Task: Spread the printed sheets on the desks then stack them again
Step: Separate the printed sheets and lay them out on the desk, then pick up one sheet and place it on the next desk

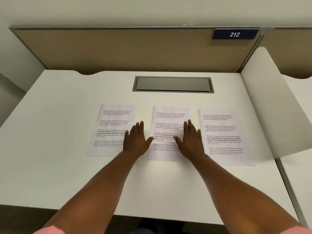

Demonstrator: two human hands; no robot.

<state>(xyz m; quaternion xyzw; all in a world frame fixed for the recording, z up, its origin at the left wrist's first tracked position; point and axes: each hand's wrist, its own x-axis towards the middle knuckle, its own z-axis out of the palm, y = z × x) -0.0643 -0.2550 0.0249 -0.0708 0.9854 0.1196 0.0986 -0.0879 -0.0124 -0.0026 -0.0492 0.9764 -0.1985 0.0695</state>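
Three printed sheets lie side by side on the white desk (67,166), apart from one another: a left sheet (109,125), a middle sheet (166,119) and a right sheet (222,132). My left hand (136,141) lies flat, palm down, over the gap between the left and middle sheets, covering the left sheet's right edge, its thumb touching the middle sheet. My right hand (190,141) lies flat on the right half of the middle sheet, fingers together and pointing away from me. Neither hand grips anything.
A grey cable hatch (173,84) is set into the desk behind the sheets. A tan partition (118,51) with a blue "212" plate (234,34) closes the back. A white curved divider (270,102) stands at the right, with another desk beyond it.
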